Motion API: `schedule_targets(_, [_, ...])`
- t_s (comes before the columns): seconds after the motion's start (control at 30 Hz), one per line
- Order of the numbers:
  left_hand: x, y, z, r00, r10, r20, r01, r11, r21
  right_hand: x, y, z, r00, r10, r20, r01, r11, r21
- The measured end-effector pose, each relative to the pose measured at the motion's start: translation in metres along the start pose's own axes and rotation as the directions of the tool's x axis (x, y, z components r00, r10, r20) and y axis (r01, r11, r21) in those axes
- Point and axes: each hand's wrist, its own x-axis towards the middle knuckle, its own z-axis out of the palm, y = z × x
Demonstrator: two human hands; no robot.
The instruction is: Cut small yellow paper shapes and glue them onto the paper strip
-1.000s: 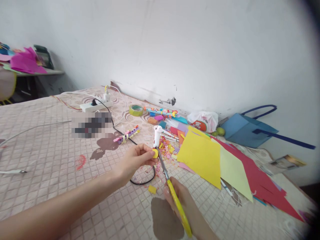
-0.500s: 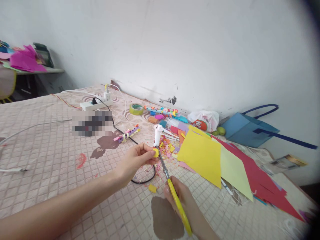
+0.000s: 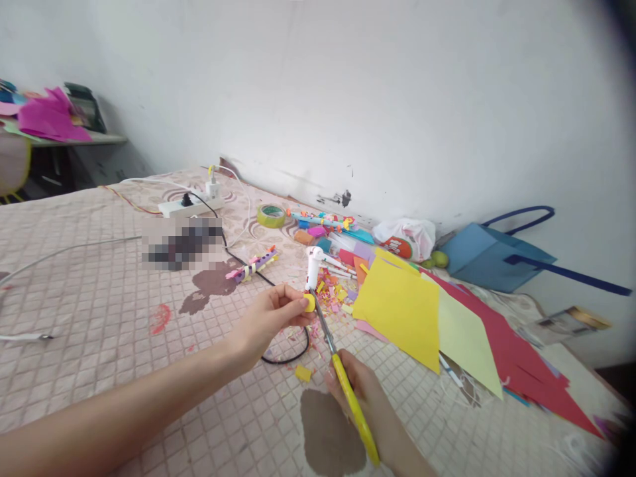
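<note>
- My left hand [image 3: 285, 308]: thumb and fingers pinched closed on a small yellow piece [image 3: 309, 303] with a rounded edge.
- My right hand [image 3: 362, 384]: fingers wrapped around the yellow handles of the scissors [image 3: 354, 405]; the metal blades point away from me and lie right beside the yellow piece. I cannot tell how far apart the blades stand, nor whether they touch the piece.
- Location of the yellow piece: at my left fingertips, centre of the scene, just on the near side of the white glue gun [image 3: 313, 265].
- Writing, far side: the white plastic bag [image 3: 420, 238] carries a red-orange patch with pale marks, too blurred for me to read.
- Writing, far centre: the tape roll [image 3: 271, 216] has a green printed core; its print is too small to make out.
- Writing, far right: a flat packet [image 3: 571, 324] shows a dark and gold print, illegible from here.
- Right of my hands: a yellow sheet [image 3: 397, 315] overlaps a pale green sheet [image 3: 462, 334], with red paper [image 3: 521, 374] beyond.
- Paper scraps [image 3: 335, 291] lie scattered beside the glue gun.
- Far left: a white power strip [image 3: 191, 208] with plugs inserted.
- Far right: a blue bag [image 3: 497, 255] with dark blue handles.
</note>
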Motion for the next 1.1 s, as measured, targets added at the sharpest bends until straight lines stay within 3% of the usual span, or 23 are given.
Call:
schedule_targets(0.4, [0.002,-0.004,-0.003,0.998,-0.023,0.050,0.021,0.999,0.046,0.004,0.003,0.002,0.990,0.140,0.028,-0.141,0.931,0.337])
schedule_targets(0.87, [0.000,-0.003,0.000,0.992,-0.025,0.121,-0.015,0.947,0.320,0.007,-0.008,-0.010,0.992,0.123,-0.019,-0.108,0.927,0.360])
schedule_targets(1.1, [-0.004,-0.006,0.002,0.971,-0.041,0.237,-0.071,0.894,0.443,0.007,-0.016,-0.016,0.993,0.080,-0.091,-0.036,0.910,0.414])
